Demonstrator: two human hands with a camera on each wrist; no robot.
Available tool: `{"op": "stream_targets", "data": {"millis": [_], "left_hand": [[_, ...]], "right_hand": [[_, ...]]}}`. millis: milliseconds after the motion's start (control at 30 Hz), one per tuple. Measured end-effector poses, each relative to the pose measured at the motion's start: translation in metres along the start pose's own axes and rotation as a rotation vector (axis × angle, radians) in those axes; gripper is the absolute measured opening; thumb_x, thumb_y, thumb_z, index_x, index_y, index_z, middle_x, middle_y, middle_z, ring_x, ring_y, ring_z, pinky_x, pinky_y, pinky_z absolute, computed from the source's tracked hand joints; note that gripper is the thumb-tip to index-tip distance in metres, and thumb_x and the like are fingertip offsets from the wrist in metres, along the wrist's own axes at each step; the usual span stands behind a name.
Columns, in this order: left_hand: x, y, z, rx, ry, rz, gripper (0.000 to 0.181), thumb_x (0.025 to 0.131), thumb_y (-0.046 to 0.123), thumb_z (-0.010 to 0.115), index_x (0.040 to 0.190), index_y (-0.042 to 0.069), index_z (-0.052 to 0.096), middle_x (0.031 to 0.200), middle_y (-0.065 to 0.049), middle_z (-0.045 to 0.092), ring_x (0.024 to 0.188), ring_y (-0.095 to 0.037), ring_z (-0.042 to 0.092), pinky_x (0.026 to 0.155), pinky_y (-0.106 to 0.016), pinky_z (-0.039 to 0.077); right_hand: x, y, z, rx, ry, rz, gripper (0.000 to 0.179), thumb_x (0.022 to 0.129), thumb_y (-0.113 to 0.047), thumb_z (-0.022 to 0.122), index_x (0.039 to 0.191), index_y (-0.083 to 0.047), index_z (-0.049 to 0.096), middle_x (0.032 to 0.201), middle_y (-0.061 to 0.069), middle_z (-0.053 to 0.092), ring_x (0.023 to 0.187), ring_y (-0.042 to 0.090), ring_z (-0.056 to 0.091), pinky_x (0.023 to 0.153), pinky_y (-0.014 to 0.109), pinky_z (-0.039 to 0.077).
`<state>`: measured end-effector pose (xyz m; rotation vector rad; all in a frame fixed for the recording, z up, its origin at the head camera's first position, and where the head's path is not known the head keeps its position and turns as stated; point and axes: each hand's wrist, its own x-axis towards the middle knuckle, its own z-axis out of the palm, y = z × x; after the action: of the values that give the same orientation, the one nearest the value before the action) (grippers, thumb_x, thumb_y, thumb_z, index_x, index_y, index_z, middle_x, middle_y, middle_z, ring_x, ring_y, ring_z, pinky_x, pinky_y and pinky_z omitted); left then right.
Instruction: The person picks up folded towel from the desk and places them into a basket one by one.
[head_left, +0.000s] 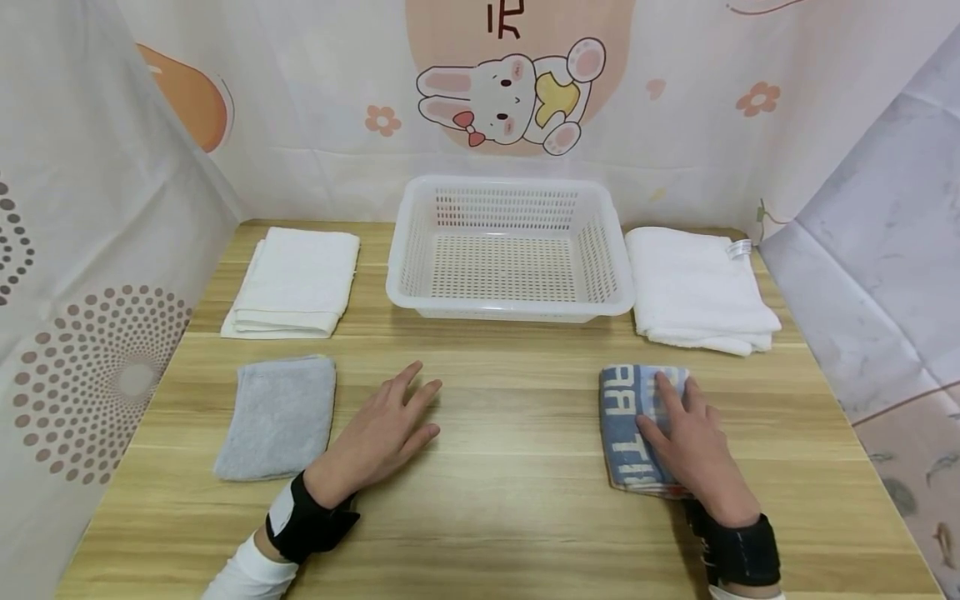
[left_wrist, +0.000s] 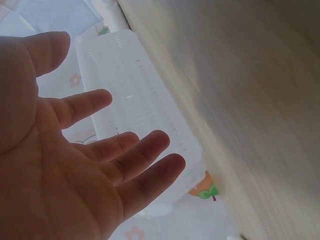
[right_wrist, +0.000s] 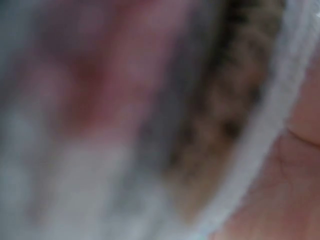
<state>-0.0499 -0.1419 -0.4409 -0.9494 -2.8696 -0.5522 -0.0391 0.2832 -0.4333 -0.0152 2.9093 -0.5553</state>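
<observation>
My right hand [head_left: 693, 446] rests on top of a folded blue towel [head_left: 626, 425] with pale lettering, at the right of the table. Its fingers and thumb lie spread over the cloth. In the right wrist view, blurred towel folds [right_wrist: 125, 100] fill most of the picture, with part of the palm beside them. Over the left half of the table, my left hand [head_left: 382, 433] holds nothing, its fingers extended and apart. A folded grey towel [head_left: 281, 412] lies just left of it. The left wrist view shows the bare palm and loosely spread fingers [left_wrist: 150, 192].
A white perforated plastic basket [head_left: 510, 308] stands at the back middle of the wooden table [head_left: 487, 517]. One folded white towel [head_left: 303, 271] lies left of it, another white towel [head_left: 697, 287] close to its right side. Printed curtains [head_left: 322, 100] hang behind and beside the table.
</observation>
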Motion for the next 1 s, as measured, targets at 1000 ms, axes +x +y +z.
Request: {"op": "stream_targets", "data": {"millis": [1000], "left_hand": [[0.0008, -0.0025, 0.0007, 0.003, -0.018, -0.009, 0.055, 0.097, 0.033, 0.065, 0.143, 0.008, 0.048, 0.150, -0.028, 0.036, 0.123, -0.043, 0.053, 0.097, -0.052, 0.048]], "right_hand": [[0.0079, -0.0091, 0.0057, 0.010, 0.011, -0.037, 0.072, 0.099, -0.026, 0.060, 0.153, 0.007, 0.025, 0.149, 0.048, 0.011, 0.124, 0.071, 0.023, 0.090, 0.076, 0.034]]}}
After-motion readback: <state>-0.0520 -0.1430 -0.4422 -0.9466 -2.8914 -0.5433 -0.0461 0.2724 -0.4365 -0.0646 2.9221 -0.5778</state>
